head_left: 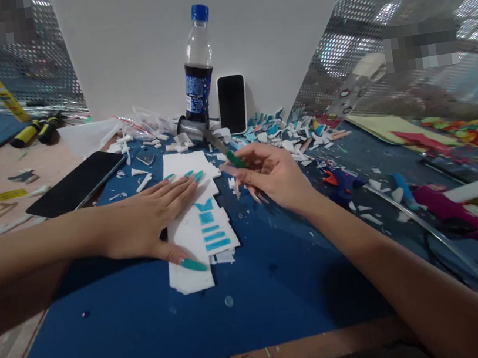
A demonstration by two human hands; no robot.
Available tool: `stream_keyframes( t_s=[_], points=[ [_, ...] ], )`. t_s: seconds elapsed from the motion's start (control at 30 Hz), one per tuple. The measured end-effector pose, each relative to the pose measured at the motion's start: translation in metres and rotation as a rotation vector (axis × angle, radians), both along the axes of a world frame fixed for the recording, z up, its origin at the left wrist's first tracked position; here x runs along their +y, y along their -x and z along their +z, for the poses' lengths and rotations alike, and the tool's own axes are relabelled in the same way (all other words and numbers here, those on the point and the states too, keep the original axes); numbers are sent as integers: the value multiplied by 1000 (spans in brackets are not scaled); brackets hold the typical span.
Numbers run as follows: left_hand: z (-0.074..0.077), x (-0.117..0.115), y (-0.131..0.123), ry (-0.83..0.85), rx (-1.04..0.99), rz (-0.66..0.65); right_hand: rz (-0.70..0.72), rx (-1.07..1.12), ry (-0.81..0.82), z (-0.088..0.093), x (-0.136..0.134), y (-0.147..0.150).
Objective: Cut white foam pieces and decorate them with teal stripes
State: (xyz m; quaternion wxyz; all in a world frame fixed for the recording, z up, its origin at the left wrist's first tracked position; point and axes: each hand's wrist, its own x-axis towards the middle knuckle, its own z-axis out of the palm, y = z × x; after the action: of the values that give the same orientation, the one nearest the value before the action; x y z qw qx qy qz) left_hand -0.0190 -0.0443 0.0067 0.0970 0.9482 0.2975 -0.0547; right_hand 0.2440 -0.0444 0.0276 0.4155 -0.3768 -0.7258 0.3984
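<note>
My left hand (151,221) lies flat, fingers spread, on a white cut sheet (190,277) on the blue mat. Right beside its fingers, a jagged-edged white piece (222,220) carries teal bars and a notched teal shape. Pinched in my right hand (279,179) is a slim tool with a green section (234,159). Its greyish far end slants up and left toward a small dark cylindrical container (192,130) lying on its side. The tool's exact kind is unclear. My right hand is raised just right of the white sheet.
Behind stand a cola bottle (199,84) and an upright phone (232,104) against a white board (136,51). Another phone (77,184) lies left. White and teal scraps (274,132) litter the back. Glue guns, one purple (452,208), and a metal rod (418,222) lie right.
</note>
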Motion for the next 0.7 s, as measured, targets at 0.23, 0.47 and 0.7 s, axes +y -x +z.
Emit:
stream_keyframes(
  t_s=[0.23,0.47,0.7],
  points=[
    [11,-3,13,53,-5,-23,169,-430,-197,4,0,-7],
    [22,11,3,61,-86,32,208,-737,-552,10,-2,-9],
    [1,19,4,-53,-333,-49,247,-808,-539,16,-11,-9]
  ],
)
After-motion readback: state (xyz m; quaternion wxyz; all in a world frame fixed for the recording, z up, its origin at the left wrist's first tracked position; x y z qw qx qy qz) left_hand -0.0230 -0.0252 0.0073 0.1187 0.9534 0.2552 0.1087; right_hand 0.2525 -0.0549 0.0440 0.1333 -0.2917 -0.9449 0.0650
